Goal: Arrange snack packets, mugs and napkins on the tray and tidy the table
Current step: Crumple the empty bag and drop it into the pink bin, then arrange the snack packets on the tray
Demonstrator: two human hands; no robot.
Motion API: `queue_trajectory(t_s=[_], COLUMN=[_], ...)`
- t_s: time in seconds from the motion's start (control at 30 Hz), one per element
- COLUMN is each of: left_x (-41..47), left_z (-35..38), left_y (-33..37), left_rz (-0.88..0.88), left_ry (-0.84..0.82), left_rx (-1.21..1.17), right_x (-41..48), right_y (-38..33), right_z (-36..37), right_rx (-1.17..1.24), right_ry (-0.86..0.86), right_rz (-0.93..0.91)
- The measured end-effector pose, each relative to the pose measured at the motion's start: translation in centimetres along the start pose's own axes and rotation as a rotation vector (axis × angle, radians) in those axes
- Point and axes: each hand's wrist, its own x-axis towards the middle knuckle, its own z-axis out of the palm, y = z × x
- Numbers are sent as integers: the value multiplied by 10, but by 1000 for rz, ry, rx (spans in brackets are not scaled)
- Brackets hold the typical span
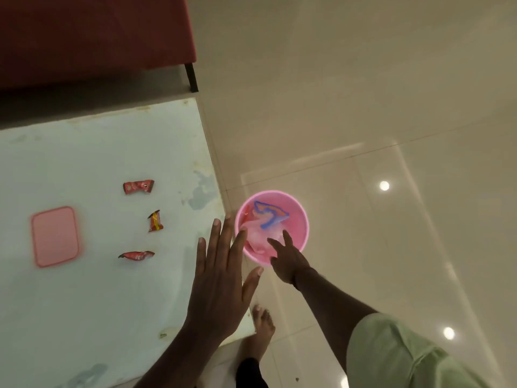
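Observation:
Three crumpled red snack wrappers lie on the pale glass table: one at the back, one in the middle, one nearest me. A pink rectangular lid rests flat to their left. On the floor beside the table's right edge stands a pink bin holding crumpled wrappers and tissue. My left hand hovers flat over the table's right edge, fingers spread and empty. My right hand reaches over the bin's near rim, fingers apart, holding nothing.
A dark red sofa with a black leg stands behind the table. Glossy beige floor tiles stretch to the right. My bare foot stands on the floor by the table's near right corner.

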Motion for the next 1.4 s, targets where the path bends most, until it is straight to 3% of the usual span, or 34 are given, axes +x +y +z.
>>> queue_trajectory(t_s=[0.33,0.57,0.7,1.03,1.4], left_x=[-3,-19,-44,-122,-205], left_z=[-40,-109,-151,-235,-286], left_y=[-4,-18,-21,-43,-109], left_rz=[-63,-86,-80,-315,-413], left_ry=[-114,-104,-93,-44,37], left_rx=[49,78,91,27,32], right_x=[-80,-171,-217,-310,-366], right_y=[-22,-73,-105,-165,-242], right_z=[-9,-49,-77,-120,-93], right_rx=[-135,-181,-224,-274,-323], right_ry=[377,529,552,629,638], right_rz=[-72,-154,-199,-333,-401])
